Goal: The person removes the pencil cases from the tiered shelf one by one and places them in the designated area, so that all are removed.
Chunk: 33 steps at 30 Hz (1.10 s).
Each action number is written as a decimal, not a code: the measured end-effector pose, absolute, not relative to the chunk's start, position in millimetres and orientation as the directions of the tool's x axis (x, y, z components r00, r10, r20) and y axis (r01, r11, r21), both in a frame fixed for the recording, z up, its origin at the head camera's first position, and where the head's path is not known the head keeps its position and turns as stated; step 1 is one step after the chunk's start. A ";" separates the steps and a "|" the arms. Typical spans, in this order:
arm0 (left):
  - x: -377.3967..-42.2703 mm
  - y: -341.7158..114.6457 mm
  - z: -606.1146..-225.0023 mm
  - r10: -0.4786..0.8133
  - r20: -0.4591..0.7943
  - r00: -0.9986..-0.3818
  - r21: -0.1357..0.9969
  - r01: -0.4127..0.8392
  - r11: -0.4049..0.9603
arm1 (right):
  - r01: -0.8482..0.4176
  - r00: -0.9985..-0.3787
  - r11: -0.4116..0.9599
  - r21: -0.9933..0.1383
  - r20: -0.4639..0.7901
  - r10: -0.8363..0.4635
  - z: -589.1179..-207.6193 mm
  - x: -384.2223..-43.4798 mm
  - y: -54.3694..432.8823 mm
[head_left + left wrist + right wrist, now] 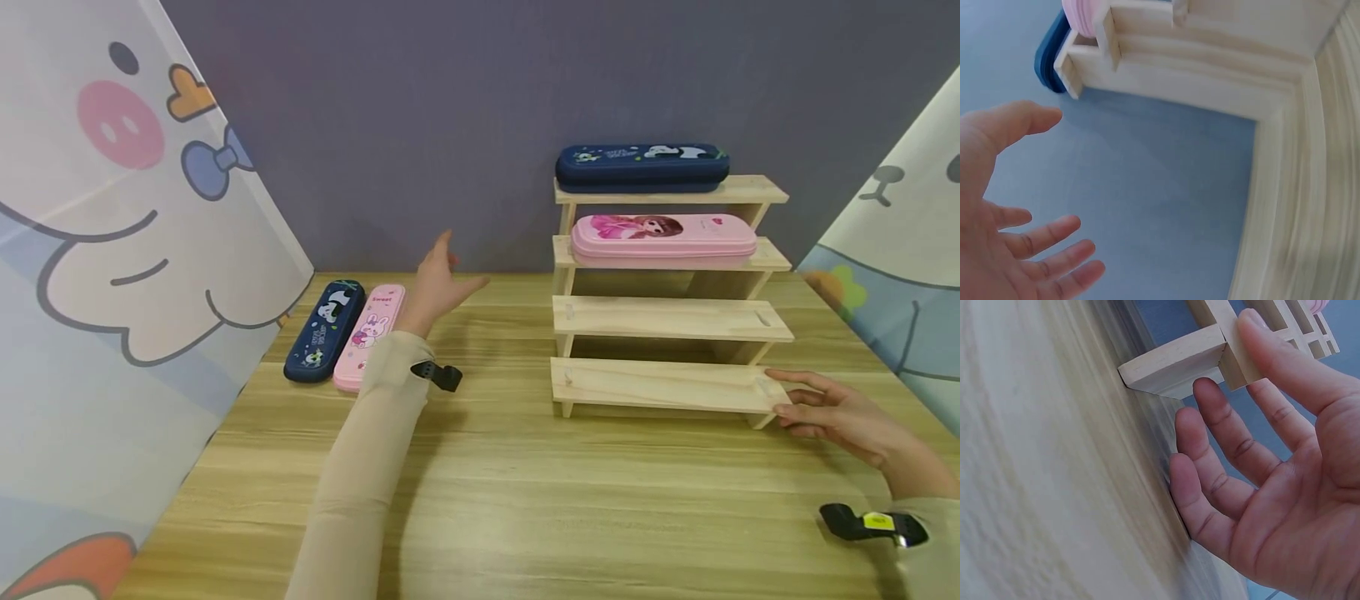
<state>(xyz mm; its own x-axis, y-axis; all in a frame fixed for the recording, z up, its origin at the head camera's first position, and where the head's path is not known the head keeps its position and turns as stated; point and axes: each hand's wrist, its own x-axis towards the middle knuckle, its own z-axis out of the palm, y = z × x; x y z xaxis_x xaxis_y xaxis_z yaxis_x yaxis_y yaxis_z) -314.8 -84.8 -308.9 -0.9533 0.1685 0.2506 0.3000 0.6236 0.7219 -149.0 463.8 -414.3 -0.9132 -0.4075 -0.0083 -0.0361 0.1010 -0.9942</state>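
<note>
A wooden four-step rack (671,385) stands at the right of the table. My right hand (843,417) holds the right end of its lowest shelf, with the thumb at the front corner; the right wrist view shows the other fingers loosely bent beneath. A navy panda pencil case (641,171) lies on the top shelf, and a pink pencil case with a doll picture (663,239) lies one shelf below. To the left, my left hand (438,283) is raised with fingers spread, holding nothing. Nearest to it are a pink rabbit pencil case (371,333) and another navy panda pencil case (325,332).
The rack's two lower shelves, including the third shelf (671,318), carry no cases. A grey-blue panel (420,125) stands behind the wood-grain table (562,508). Cartoon-printed panels (150,250) flank both sides.
</note>
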 end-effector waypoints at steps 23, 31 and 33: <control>-319.1 -14.3 -296.2 0.250 0.329 -0.910 0.823 0.407 0.396 | -0.028 -0.899 0.038 -0.999 0.009 -0.438 -413.2 -147.6 462.8; -323.5 7.3 -299.0 0.280 0.365 -0.888 0.829 0.447 0.336 | -0.030 -0.912 0.063 -0.998 0.001 -0.410 -412.9 -147.3 462.9; -324.3 11.1 -300.7 0.292 0.384 -0.876 0.827 0.467 0.312 | -0.033 -0.912 0.071 -0.997 0.001 -0.410 -413.5 -147.0 462.8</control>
<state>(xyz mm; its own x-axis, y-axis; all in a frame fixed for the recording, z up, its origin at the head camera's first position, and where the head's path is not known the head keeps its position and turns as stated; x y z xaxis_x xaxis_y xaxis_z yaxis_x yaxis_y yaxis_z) -324.3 11.1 -300.7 -0.8758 0.2917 0.3845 0.4671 0.3119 0.8274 -147.0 462.8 -413.5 -0.9122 -0.4097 0.0007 -0.0328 0.0714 -0.9969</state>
